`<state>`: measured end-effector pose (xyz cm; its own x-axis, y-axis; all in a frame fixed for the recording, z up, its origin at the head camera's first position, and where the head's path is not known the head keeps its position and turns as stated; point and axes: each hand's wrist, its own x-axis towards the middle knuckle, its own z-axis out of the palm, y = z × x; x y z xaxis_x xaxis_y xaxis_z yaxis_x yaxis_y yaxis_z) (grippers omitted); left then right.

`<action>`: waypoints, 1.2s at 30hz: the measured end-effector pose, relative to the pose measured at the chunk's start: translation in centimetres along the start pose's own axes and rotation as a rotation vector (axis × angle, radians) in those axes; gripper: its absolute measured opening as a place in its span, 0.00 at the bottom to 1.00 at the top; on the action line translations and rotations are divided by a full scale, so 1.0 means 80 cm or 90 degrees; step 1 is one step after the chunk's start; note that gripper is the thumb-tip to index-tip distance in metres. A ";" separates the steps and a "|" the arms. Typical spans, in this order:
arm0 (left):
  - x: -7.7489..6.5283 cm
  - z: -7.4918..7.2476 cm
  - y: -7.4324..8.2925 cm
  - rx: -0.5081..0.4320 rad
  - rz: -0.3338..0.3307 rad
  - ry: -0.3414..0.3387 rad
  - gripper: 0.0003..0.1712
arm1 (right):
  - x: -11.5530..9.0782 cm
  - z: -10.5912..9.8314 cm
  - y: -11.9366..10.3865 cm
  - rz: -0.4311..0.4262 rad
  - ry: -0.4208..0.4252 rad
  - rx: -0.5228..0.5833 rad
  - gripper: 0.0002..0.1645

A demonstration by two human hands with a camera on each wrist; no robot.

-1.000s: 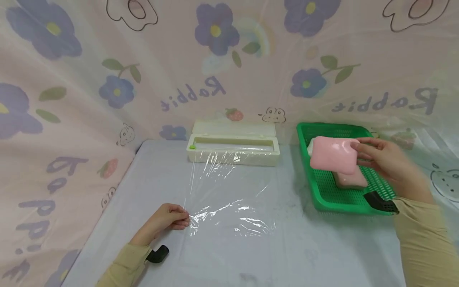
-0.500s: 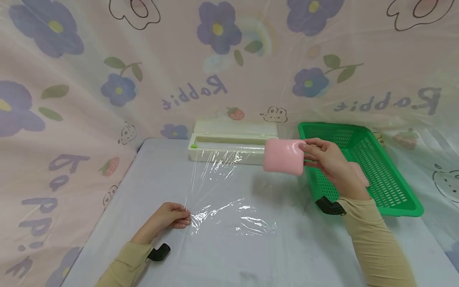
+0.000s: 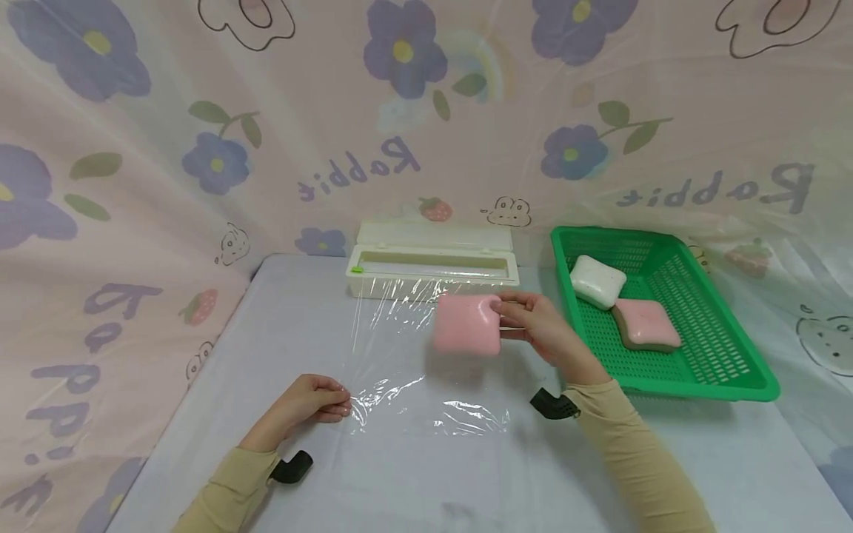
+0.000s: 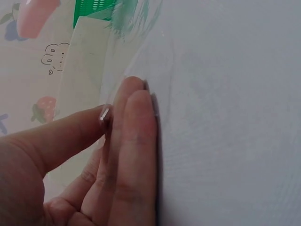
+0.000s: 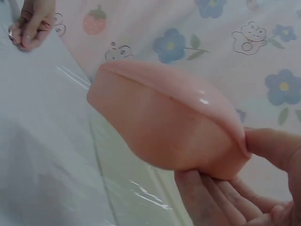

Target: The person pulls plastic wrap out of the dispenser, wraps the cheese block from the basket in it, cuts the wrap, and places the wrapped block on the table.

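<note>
A pink, glossy, rounded-square block point(image 3: 466, 326) hangs above the cling film point(image 3: 393, 396). My right hand point(image 3: 543, 337) grips it by its right edge, thumb on the top face and fingers beneath. In the right wrist view the block point(image 5: 174, 117) is thick, with smooth, paler orange-pink sides; its exact kind is unclear. My left hand point(image 3: 300, 407) pinches the film's near left corner between thumb and fingers, low over the table. The left wrist view shows the film at the fingertips point(image 4: 134, 87). From the white cling film dispenser point(image 3: 433, 285), lid up, the sheet runs forward.
At the right stands a green slotted basket point(image 3: 726, 348). Inside lie a white rounded block point(image 3: 597, 281) and a second pink block point(image 3: 646, 323) with brownish sides, touching or nearly so. A printed flower curtain point(image 3: 280, 170) borders the table point(image 3: 413, 488) at back and left.
My right hand has carried the pink block leftward from over the basket to above the film, uncovering the two blocks in the basket. The left hand stays at the film's corner.
</note>
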<state>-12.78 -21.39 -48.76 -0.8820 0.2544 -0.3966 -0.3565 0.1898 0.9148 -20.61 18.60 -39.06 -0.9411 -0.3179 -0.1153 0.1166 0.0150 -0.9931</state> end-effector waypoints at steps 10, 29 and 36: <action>0.000 -0.001 0.000 -0.006 0.004 -0.006 0.12 | 0.015 0.041 0.060 0.063 -0.060 0.046 0.26; 0.000 -0.001 -0.001 -0.012 -0.003 -0.013 0.10 | 0.030 0.065 0.104 0.126 -0.063 0.102 0.25; 0.001 -0.001 -0.001 -0.021 0.003 -0.010 0.12 | 0.032 0.065 0.113 0.122 -0.073 0.099 0.26</action>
<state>-12.83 -21.46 -48.84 -0.8791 0.2699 -0.3929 -0.3626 0.1565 0.9187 -20.29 12.97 -48.25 -0.8562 -0.4285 -0.2886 0.3446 -0.0574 -0.9370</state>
